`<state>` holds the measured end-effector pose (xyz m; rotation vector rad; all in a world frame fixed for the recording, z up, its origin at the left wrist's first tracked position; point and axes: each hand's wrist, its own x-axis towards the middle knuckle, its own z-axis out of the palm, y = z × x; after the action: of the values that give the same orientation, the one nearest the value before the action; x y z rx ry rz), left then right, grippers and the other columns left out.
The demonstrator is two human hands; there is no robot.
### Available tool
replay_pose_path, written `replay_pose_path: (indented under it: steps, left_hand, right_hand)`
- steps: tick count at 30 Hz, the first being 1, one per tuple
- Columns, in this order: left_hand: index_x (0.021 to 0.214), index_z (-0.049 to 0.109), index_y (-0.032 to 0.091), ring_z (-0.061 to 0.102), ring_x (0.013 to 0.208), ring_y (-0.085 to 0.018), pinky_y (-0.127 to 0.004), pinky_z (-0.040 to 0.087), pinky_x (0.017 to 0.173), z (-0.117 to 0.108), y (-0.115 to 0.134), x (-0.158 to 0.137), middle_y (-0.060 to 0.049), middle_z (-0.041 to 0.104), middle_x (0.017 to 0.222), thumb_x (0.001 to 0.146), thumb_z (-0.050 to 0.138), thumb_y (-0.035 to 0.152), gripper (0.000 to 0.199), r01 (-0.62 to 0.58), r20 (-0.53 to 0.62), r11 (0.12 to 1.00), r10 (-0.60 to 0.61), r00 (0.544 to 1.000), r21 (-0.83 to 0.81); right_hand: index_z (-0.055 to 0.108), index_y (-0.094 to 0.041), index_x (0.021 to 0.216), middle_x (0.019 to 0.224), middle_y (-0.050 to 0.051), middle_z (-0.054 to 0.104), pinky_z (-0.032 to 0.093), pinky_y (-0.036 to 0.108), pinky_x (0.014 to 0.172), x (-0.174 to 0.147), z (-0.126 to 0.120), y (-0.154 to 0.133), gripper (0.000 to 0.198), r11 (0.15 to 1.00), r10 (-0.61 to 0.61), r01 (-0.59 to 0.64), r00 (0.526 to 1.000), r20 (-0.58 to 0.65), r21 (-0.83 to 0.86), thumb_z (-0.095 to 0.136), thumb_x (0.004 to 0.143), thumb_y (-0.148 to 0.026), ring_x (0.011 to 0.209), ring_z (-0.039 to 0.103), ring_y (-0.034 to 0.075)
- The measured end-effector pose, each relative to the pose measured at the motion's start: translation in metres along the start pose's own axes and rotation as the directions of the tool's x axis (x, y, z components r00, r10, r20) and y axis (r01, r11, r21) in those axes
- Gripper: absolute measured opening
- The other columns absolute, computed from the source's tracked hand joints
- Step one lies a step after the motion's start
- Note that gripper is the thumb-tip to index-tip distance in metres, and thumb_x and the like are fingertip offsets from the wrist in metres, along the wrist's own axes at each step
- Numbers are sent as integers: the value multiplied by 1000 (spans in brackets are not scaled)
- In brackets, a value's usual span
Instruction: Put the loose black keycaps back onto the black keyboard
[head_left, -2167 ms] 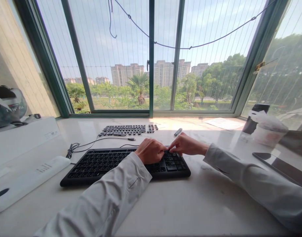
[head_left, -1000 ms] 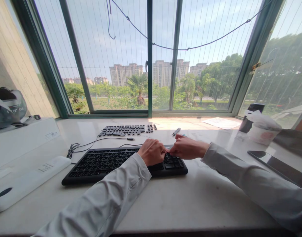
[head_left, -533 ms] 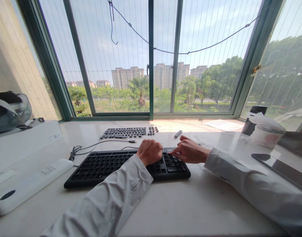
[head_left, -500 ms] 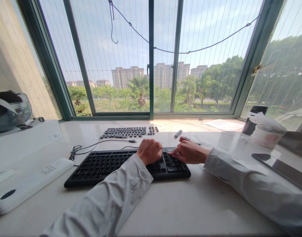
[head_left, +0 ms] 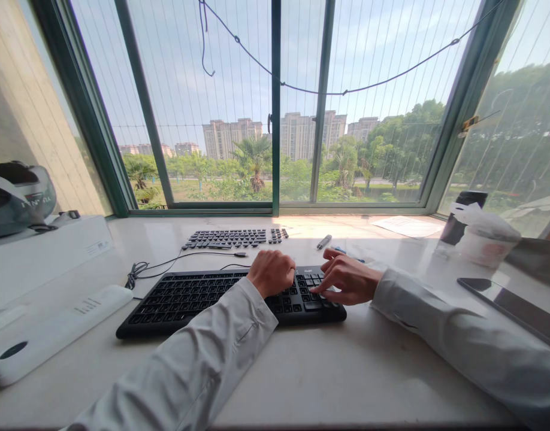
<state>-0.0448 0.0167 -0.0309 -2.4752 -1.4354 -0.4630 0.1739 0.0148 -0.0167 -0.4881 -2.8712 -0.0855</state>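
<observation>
A black keyboard point(head_left: 180, 299) lies on the white tabletop, with most of its left part showing bare key sockets. My left hand point(head_left: 271, 273) rests over its right-middle part, the fingers curled into a closed fist; anything inside is hidden. Over the number pad, my right hand point(head_left: 347, 278) has its index finger stretched down onto the keys, the other fingers apart from it. Loose black keycaps point(head_left: 230, 237) are laid out in rows behind the keyboard. A small silver-grey tool point(head_left: 323, 242) lies beyond my right hand.
A cable with a plug point(head_left: 240, 255) runs behind the keyboard. To the left are a white power strip point(head_left: 63, 329) and a white box point(head_left: 45, 257) bearing a helmet-like item. A phone point(head_left: 504, 305), a plastic-wrapped cup point(head_left: 488, 242) and a dark bottle point(head_left: 466, 218) stand or lie right.
My right hand's index finger has shifted slightly down and right on the number pad, uncovering keys above it. My left hand stays in nearly the same place.
</observation>
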Motion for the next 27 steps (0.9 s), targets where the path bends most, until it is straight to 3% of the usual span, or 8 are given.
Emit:
replay_pose_path:
  steps: [6,9,15,18,23,27]
  left_hand:
    - [87,76,20,65,83,-22,-34,46,78,0,0,0,-11,71,82,79,46,24,31,-4,-1,1000,4,1000,-4]
    - [86,76,20,65,82,-22,-34,46,76,1,0,0,-11,71,81,79,46,24,31,-7,-4,1000,7,1000,-3]
    - [79,75,22,65,76,-24,-35,45,68,-1,-1,0,-10,70,77,78,45,24,31,-62,-32,998,63,998,9]
    - [77,75,20,65,76,-24,-34,45,67,-2,0,-1,-11,70,76,77,45,23,30,-68,-33,997,69,997,19]
    - [80,74,17,66,76,-25,-35,46,65,-2,0,0,-13,69,77,76,46,23,29,-52,-20,998,52,998,27]
    - [78,73,15,66,75,-26,-35,47,64,1,-2,1,-13,69,76,75,48,21,26,-42,-43,998,44,998,36]
  right_hand:
    - [74,-25,91,52,-3,56,27,34,77,0,3,-1,25,995,-24,25,1000,-8,96,51,86,-30,54,44,10]
    - [75,-24,92,50,-2,55,27,35,76,-1,7,5,26,997,54,-49,996,-77,65,50,87,-31,53,42,10]
    - [73,-24,101,54,0,58,27,33,74,-3,15,17,36,978,206,-206,973,-101,18,45,92,-43,54,38,10]
    - [73,-27,103,55,2,59,27,32,71,-3,18,19,40,961,276,-277,959,-63,-2,42,92,-50,59,38,12]
    - [73,-28,102,57,2,63,29,33,74,0,10,24,39,956,291,-292,956,-24,-21,43,91,-50,56,41,12]
    - [72,-29,104,60,2,66,31,32,77,13,3,47,39,889,400,-430,896,-194,-155,39,94,-47,54,46,12]
